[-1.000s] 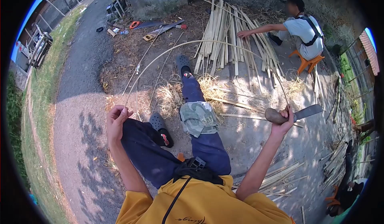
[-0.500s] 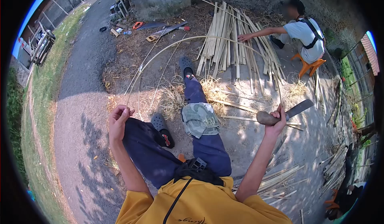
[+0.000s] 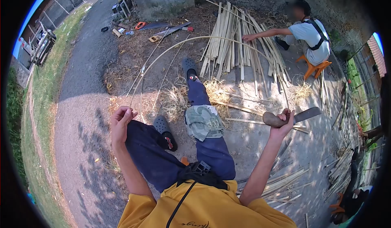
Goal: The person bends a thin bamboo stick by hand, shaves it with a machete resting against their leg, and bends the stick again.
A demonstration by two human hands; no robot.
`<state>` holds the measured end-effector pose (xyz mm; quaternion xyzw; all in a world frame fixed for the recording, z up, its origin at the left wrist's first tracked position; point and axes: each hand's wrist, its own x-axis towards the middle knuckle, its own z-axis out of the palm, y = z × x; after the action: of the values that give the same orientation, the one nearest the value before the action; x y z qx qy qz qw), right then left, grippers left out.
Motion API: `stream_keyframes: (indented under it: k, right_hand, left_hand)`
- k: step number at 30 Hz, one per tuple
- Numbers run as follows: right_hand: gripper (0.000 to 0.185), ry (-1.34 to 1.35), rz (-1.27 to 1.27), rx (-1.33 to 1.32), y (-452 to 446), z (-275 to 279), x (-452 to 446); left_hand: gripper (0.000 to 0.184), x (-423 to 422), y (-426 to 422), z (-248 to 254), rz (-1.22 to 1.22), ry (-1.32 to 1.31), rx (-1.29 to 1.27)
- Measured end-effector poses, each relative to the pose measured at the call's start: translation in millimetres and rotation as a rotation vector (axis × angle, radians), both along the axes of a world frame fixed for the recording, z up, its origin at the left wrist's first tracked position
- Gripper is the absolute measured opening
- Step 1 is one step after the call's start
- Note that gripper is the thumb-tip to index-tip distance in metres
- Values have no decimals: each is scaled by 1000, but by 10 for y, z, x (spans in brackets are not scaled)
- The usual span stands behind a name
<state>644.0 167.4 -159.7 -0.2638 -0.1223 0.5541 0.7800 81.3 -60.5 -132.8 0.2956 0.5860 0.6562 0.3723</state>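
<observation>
Left of the camouflage cloth (image 3: 203, 122), the left hand's (image 3: 121, 121) fingers pinch a thin strip (image 3: 209, 37). It arches beyond the cloth, likely light, springy, best held near its ends. Rightward, the right hand (image 3: 283, 121) clasps strip and knife (image 3: 308, 114).

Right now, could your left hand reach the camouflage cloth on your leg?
Probably yes: the left hand might have to release the thin strip it pinches, but nothing visible blocks its way to the camouflage cloth.
</observation>
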Motion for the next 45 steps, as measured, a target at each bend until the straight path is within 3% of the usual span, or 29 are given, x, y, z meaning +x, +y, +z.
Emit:
stream_keyframes:
  k: [7, 18, 25, 31, 33, 34, 36, 40, 42, 43, 45]
  right_hand:
    - [9, 41, -54, -53, 5, 49, 66]
    - [12, 63, 191, 42, -32, 24, 1]
    - [9, 121, 215, 28, -15, 60, -204]
    - [9, 108, 209, 23, 36, 54, -199]
    - [9, 103, 204, 21, 39, 69, -203]
    - [9, 99, 197, 18, 35, 71, -208]
    - [8, 103, 205, 14, 23, 77, -192]
    - [7, 128, 218, 18, 0, 79, -172]
    - [8, 137, 220, 13, 2, 62, -177]
    - [9, 146, 220, 10, 2, 43, -176]
    - [9, 155, 233, 9, 7, 18, -191]
  left_hand:
    - [12, -18, 2, -28, -6, 0, -9]
    - [19, -28, -67, -3, -173, -8, 86]
    - [23, 3, -60, -118, 75, 1, 164]
    - [18, 165, 30, 46, 265, 431, 59]
    - [17, 140, 35, 70, 363, 859, -97]
    - [17, 133, 44, 60, 366, 859, -97]
    - [15, 124, 76, 12, 349, 589, 45]
    - [15, 119, 82, 32, 276, 473, 209]
    - [35, 195, 100, 88, 196, 288, 218]
    - [35, 195, 97, 87, 201, 289, 216]
    - [56, 175, 109, 88, 147, 26, 270]
